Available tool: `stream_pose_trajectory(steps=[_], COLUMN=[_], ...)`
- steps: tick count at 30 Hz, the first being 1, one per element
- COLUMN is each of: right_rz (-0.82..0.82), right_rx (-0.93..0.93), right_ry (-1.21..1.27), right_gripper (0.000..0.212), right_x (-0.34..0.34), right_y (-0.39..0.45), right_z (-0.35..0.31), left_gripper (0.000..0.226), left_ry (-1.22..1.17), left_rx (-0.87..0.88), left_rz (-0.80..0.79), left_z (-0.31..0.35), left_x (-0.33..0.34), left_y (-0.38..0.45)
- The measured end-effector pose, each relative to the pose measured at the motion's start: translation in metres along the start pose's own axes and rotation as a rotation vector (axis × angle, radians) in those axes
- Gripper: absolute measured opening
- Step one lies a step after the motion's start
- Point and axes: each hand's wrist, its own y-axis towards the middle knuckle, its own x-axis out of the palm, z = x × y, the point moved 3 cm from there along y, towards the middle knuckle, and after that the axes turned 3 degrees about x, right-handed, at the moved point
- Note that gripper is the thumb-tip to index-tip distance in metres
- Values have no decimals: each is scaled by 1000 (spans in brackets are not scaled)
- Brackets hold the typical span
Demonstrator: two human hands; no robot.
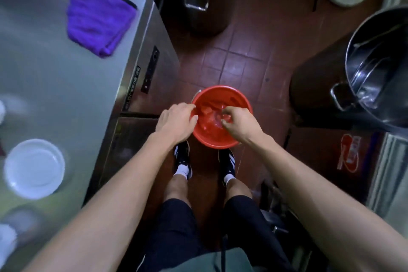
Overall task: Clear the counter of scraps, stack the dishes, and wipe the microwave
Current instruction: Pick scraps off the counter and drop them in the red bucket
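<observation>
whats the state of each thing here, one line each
red bucket: upright on floor, red contents inside
left hand: over bucket rim, fingers curled
right hand: inside bucket, fingers curled; hold unclear
purple cloth: crumpled on counter
white plate: upright, empty

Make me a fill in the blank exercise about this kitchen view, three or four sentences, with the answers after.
1. Both hands reach into a round plastic bucket whose colour is ____.
2. The folded purple cloth lies on the stainless steel ____.
3. The round white plate sits on the person's ____ side.
4. The left hand has its grip on the bucket's ____, while the right hand reaches inside it.

Missing words: red; counter; left; rim
</observation>
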Motion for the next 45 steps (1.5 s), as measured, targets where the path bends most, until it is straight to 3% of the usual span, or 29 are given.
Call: stream_pose_trajectory(steps=[11, 18, 32, 39, 43, 45], right_rz=[66, -2, -246, -314, -351, -384], right_rx=[-452, -736, -1145, -1305, -1363, -1373], right_ry=[-254, -335, -488, -557, -594, -615], right_gripper=[40, 46, 44, 44, 44, 44], right_x=[-90, -76, 108, 217, 272, 297], right_y=[-62, -109, -272, -386, -441, -464], right_z=[-84, -180, -354, -408, -430, -436], left_gripper=[48, 45, 39, 40, 22, 28], left_ry=[-59, -175, -394, -456, -501, -543], left_rx=[-200, -395, -847, -1036, -1097, -1143], left_rz=[256, 424, 695, 796, 850, 873], left_z=[28, -14, -143, -184, -204, -209], left_x=[-65, -71, 31, 102, 147, 170], left_y=[-116, -215, -486, -622, -686, -713])
